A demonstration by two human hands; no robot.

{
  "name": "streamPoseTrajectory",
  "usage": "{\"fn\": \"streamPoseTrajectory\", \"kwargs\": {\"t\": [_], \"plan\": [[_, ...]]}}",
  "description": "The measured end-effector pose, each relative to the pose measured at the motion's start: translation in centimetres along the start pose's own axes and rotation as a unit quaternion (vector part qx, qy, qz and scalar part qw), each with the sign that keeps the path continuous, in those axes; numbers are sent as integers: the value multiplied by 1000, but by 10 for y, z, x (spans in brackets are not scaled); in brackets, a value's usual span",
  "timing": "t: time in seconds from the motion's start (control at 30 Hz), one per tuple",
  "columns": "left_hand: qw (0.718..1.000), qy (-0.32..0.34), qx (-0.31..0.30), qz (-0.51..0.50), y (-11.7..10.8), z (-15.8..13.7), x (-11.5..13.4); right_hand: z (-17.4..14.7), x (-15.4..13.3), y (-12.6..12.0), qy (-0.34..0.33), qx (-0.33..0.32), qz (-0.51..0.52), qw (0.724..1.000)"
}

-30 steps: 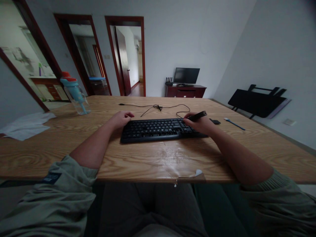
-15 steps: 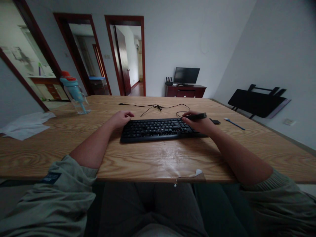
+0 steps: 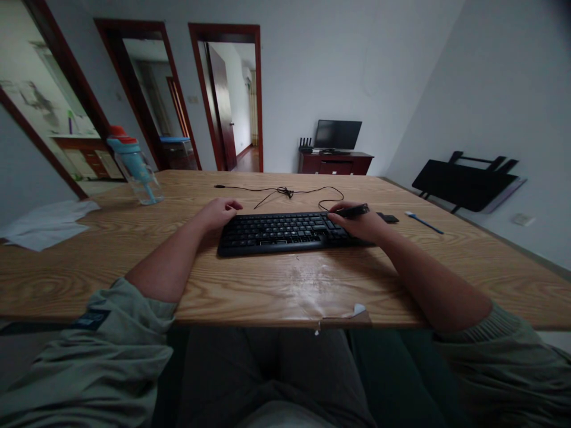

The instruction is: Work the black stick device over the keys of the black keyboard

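Note:
A black keyboard (image 3: 281, 232) lies flat on the wooden table. My left hand (image 3: 218, 213) is at its back left corner, fingers curled, with the thumb against the edge. Over the right part of the keys is my right hand (image 3: 354, 223), closed around a slim black tool (image 3: 357, 210). The tool's dark end sticks out to the right above the hand. Its other end is hidden, so its kind cannot be made out. The keyboard's black cable (image 3: 285, 191) runs loosely behind it, bundled in the middle.
A small flat black object (image 3: 388, 218) and a blue brush with a white head (image 3: 423, 222) lie to the right. At the left stand a clear bottle with a red lid (image 3: 136, 169) and white tissues (image 3: 49, 226). Torn tape (image 3: 350, 318) marks the table's front edge.
The black tool's protruding end has shifted slightly to the left with my right hand. My left hand and the keyboard stay in place.

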State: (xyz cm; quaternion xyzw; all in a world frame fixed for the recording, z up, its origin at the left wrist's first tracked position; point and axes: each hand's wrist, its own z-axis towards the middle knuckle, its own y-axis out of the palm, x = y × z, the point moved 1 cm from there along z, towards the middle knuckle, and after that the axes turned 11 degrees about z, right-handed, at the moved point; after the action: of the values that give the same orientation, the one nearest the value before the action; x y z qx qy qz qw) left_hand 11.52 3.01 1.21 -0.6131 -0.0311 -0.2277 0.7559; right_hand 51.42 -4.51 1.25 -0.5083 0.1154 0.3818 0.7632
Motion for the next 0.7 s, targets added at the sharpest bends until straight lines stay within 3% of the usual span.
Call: {"fn": "streamPoseTrajectory", "kwargs": {"t": [0.27,0.6,0.7], "plan": [[1000,10,1,14,0,0,1,-1,-4,-1,9,-12,2,1000],[1000,15,6,6,1,3,-3,0,3,-1,16,21,20,999],[1000,14,1,4,1,2,-2,-2,7,-2,-17,33,62,997]]}}
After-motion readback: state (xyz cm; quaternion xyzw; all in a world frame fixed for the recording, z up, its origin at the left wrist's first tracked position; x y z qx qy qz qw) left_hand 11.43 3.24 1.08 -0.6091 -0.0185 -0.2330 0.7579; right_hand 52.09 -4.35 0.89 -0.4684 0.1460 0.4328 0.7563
